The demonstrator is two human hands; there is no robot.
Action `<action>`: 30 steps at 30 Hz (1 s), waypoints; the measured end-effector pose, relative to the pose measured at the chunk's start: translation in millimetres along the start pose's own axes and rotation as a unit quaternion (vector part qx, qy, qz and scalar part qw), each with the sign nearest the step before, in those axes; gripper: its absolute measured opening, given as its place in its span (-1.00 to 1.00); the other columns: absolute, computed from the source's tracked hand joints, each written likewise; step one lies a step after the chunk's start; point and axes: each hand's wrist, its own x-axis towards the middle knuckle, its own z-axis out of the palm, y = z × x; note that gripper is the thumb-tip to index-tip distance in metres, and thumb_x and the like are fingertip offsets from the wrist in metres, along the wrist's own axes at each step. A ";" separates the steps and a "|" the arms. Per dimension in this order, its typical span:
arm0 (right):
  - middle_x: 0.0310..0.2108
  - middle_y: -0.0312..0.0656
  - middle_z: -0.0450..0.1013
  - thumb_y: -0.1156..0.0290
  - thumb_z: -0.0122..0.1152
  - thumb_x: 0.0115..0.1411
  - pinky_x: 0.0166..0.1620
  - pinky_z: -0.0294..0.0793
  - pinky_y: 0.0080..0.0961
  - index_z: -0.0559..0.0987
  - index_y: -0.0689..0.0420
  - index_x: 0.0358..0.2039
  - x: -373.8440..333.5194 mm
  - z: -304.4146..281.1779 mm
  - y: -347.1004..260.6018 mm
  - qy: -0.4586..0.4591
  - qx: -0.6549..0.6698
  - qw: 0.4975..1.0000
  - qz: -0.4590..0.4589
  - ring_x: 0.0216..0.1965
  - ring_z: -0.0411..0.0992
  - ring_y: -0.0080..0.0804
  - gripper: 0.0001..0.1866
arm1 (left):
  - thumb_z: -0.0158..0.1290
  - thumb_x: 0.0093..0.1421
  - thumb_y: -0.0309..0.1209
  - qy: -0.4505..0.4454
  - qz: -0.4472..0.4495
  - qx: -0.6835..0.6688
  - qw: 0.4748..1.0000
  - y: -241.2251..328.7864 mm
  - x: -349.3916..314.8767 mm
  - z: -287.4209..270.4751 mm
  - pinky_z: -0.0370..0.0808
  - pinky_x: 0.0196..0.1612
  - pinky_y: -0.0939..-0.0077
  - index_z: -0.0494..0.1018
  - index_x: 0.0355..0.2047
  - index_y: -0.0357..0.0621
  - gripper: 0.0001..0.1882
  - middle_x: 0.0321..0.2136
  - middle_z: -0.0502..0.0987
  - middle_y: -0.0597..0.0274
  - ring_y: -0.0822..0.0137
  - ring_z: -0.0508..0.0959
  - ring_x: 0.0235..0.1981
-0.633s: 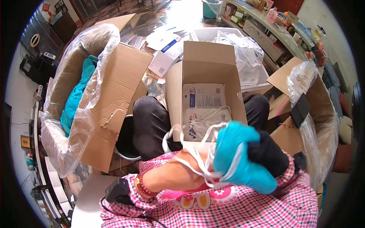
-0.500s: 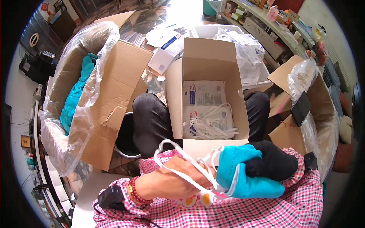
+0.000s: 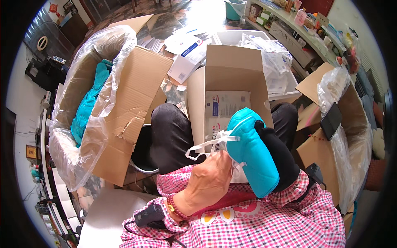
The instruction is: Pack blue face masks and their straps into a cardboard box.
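In front of my chest, over the near edge of an open cardboard box [image 3: 233, 58], my right hand [image 3: 281, 161] in a black glove grips a teal face mask [image 3: 253, 153]. The mask is tilted, its rounded end toward the box. White elastic straps [image 3: 206, 145] hang from its left side. My bare left hand [image 3: 209, 175] is closed at the straps and the mask's edge; its fingertips are partly hidden. Inside the box lie white printed packets [image 3: 227, 103], partly covered by the mask.
At left stands a plastic-lined carton [image 3: 140, 82] with teal masks [image 3: 89, 107] in it. A dark bin [image 3: 144, 153] stands beside my knee. White packets fill a white tub [image 3: 297, 93] behind the box. At right, a dark flat device [image 3: 331, 121] rests on another lined carton [image 3: 316, 155].
The mask, crumpled before, is now spread out and raised toward the box. My right hand has turned upward with it. My left hand has moved slightly right and up, drawing the straps together.
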 end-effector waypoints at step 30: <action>-0.11 -0.27 0.52 -0.03 0.04 0.42 -0.06 0.50 -0.50 0.47 0.05 0.13 -68.4 -14.1 -81.8 0.068 -0.392 0.917 -0.027 -0.14 0.51 -0.48 -0.52 | -0.07 0.45 -0.35 -0.043 -0.352 -0.175 0.919 -55.0 -98.9 -126.7 0.30 -0.55 0.51 0.42 -0.47 -0.25 -0.67 -0.68 0.30 0.35 0.50 0.27 -0.66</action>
